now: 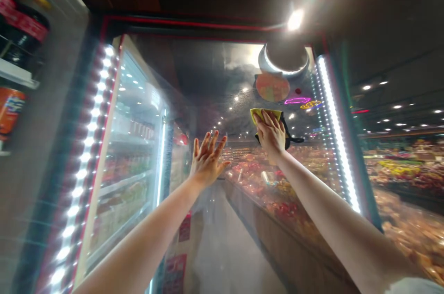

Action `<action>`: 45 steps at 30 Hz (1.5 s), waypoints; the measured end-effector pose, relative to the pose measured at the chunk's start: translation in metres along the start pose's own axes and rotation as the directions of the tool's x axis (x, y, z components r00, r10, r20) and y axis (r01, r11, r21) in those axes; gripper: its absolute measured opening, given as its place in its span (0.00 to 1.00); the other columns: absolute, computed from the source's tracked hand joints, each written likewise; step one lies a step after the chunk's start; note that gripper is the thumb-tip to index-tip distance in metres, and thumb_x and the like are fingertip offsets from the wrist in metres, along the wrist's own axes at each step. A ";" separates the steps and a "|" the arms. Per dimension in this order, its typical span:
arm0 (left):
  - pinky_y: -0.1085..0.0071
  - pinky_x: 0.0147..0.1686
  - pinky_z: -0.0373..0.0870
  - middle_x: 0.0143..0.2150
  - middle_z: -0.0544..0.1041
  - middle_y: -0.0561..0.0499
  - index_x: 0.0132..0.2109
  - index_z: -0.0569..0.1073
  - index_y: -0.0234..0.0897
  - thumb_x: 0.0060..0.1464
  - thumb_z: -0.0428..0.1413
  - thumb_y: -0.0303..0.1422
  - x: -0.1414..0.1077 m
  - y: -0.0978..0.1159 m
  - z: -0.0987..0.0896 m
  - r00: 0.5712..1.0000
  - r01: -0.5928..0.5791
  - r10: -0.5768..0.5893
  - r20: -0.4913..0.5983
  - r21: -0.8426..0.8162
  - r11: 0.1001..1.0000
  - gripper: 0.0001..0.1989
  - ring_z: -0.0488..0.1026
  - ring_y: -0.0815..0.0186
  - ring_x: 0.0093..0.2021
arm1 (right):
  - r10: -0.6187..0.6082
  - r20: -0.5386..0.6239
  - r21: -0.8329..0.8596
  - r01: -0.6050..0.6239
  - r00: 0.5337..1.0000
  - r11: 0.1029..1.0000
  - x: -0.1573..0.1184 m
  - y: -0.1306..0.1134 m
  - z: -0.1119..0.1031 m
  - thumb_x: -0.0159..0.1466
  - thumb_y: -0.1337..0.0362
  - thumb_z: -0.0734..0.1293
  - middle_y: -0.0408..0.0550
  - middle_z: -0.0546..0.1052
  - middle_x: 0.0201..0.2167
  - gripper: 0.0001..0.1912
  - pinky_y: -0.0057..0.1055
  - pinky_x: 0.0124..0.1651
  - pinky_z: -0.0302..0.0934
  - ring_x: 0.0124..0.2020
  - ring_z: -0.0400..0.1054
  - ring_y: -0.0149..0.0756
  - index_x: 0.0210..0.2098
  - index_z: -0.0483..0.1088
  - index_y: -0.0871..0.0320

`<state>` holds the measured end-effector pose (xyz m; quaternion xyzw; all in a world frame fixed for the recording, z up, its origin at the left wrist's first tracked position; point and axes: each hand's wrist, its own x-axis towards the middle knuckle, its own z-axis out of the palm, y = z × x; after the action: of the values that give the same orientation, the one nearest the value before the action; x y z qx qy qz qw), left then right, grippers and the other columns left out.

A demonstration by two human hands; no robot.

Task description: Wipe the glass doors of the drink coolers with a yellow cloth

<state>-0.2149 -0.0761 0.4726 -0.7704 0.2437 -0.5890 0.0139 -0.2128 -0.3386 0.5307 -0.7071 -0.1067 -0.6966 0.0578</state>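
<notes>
A tall glass door (204, 81) with a dark frame stands in front of me. On its upper right part, my right hand (272, 134) presses a yellow and black cloth (277, 114) against the glass. The fingers lie over the cloth, and a dark strip of it hangs out to the right. Lower and further left, my left hand (208, 162) is held up, fingers spread and nothing in it. It is at or close to the glass; whether it touches cannot be made out.
Bright LED strips run down the left (86, 155) and right (338, 132) sides of the door. Shelved bottles (24, 23) are at far left. Lit cooler cases, an aisle and produce displays (409, 169) appear through or mirrored in the glass and at right.
</notes>
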 end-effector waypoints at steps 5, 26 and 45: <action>0.40 0.74 0.40 0.79 0.49 0.43 0.76 0.50 0.46 0.62 0.59 0.41 -0.005 -0.022 -0.005 0.998 -0.046 0.045 0.053 0.005 0.999 0.41 0.43 0.48 0.78 | -0.110 0.152 0.032 0.106 0.982 0.994 -0.010 0.017 0.000 0.73 0.62 0.59 0.44 0.66 0.70 0.24 0.48 0.68 0.55 0.71 0.57 0.45 0.66 0.67 0.42; 0.37 0.73 0.35 0.79 0.45 0.44 0.76 0.49 0.46 0.63 0.57 0.43 -0.040 -0.095 -0.013 0.994 0.010 -0.014 0.106 0.034 0.999 0.41 0.39 0.46 0.78 | 0.197 0.121 0.050 -0.204 0.973 0.978 0.006 -0.076 0.062 0.74 0.63 0.55 0.43 0.61 0.73 0.27 0.54 0.68 0.57 0.74 0.51 0.49 0.71 0.60 0.42; 0.42 0.75 0.38 0.78 0.48 0.46 0.76 0.50 0.46 0.65 0.55 0.42 -0.050 -0.098 0.001 0.997 -0.074 0.074 -0.034 -0.002 0.997 0.38 0.41 0.51 0.78 | 0.085 0.100 0.052 -0.090 0.991 0.995 0.023 -0.108 0.071 0.73 0.61 0.58 0.42 0.63 0.72 0.27 0.52 0.67 0.59 0.73 0.54 0.48 0.70 0.61 0.41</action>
<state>-0.1885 0.0297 0.4574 -0.7506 0.2732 -0.6008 0.0304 -0.1689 -0.2163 0.5445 -0.7425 -0.0980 -0.6546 0.1029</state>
